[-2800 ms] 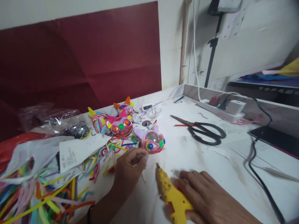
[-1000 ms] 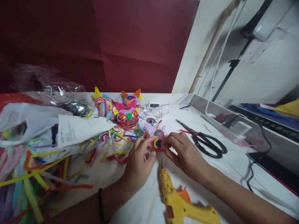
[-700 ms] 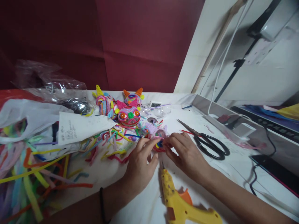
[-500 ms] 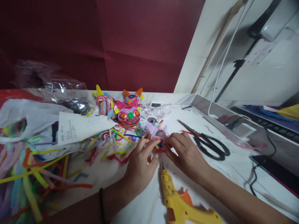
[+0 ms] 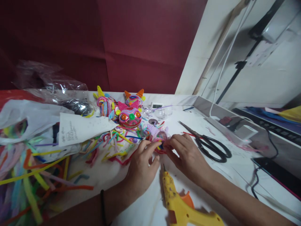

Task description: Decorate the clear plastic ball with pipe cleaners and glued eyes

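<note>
A clear ball trimmed with pipe cleaners into a small animal head rests on the white tabletop, its lilac ears at the top. My left hand has its fingertips on the left of the blue and yellow eye, thumb bent below. From the other side, my right hand pinches at the front of the head; its fingertips hide part of the face. Just below both hands lies a yellow hot glue gun, nozzle pointing toward the head, with an orange trigger.
Three decorated heads, one pink-eared, stand behind left. Loose pipe cleaners and a white paper cover the left side. Black scissors, a power strip and a phone with a cord lie to the right.
My right hand has let go of the glue gun and moved up to the animal head. My left hand has also reached it. Over the last half second, both hands stay nearly still.
</note>
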### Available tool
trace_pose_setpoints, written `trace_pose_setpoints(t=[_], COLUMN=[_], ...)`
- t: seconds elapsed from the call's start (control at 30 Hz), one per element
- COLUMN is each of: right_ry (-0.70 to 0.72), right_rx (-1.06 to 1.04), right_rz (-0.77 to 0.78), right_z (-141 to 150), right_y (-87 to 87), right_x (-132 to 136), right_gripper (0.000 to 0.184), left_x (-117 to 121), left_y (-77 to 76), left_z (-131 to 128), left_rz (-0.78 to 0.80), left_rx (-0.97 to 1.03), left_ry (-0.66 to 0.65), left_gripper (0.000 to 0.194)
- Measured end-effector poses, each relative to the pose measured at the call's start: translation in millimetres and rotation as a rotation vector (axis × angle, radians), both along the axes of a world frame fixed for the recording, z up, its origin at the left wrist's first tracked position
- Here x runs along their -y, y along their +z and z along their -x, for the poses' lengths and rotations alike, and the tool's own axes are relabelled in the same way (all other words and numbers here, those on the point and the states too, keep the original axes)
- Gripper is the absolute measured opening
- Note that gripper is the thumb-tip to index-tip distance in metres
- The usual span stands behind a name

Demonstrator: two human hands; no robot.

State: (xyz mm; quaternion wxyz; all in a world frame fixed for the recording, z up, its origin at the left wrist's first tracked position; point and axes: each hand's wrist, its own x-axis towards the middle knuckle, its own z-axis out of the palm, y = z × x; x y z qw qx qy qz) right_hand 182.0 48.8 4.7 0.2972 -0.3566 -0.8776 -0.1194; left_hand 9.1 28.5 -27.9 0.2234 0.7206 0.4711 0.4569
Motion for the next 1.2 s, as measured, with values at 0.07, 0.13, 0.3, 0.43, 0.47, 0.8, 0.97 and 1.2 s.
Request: trace_pose_setpoints(t=[0.07, 0.13, 0.3, 0.43, 0.47, 0.8, 0.97, 1.2], right_ry=[-0.002, -0.003, -0.006, -0.006, -0.006, -0.01, -0.099, -0.165], right_rx=[0.0, -0.002, -0.006, -0.004, -0.005, -0.122, -0.135, -0.088], right_rz=[-0.001, -0.008, -0.03, -0.034, -0.037, -0.034, 0.307, 0.5], right_z=[0, 0, -1, -1, -1, -17, -46, -56], right_y=[0.1, -0.2, -0.5, 0.5, 0.9, 15.7, 8.0, -5.9], right_x=[0, 0, 1, 2, 2, 16, 19, 10], right_gripper=[0.015, 0.014, 0.011, 0.01, 0.01, 0.006, 0.011, 0.018], left_x=[0, 1, 2, 1, 1, 2, 1, -2], left_y=[-0.5, -0.9, -0.5, -0.5, -0.7, -0.4, 4.1, 1.9], left_z=[0, 0, 0, 0, 0, 1, 0, 2], left_rz=[-0.005, -0.004, 0.002, -0.003, -0.007, -0.014, -0.018, 0.054], left_rx=[0.004, 0.009, 0.01, 0.005, 0.006, 0.015, 0.013, 0.066], left_ry=[0.0, -0.002, -0.014, -0.01, -0.008, 0.0, 0.028, 0.071], left_gripper=[0.048, 0.048, 0.047, 0.046, 0.046, 0.048, 0.043, 0.025])
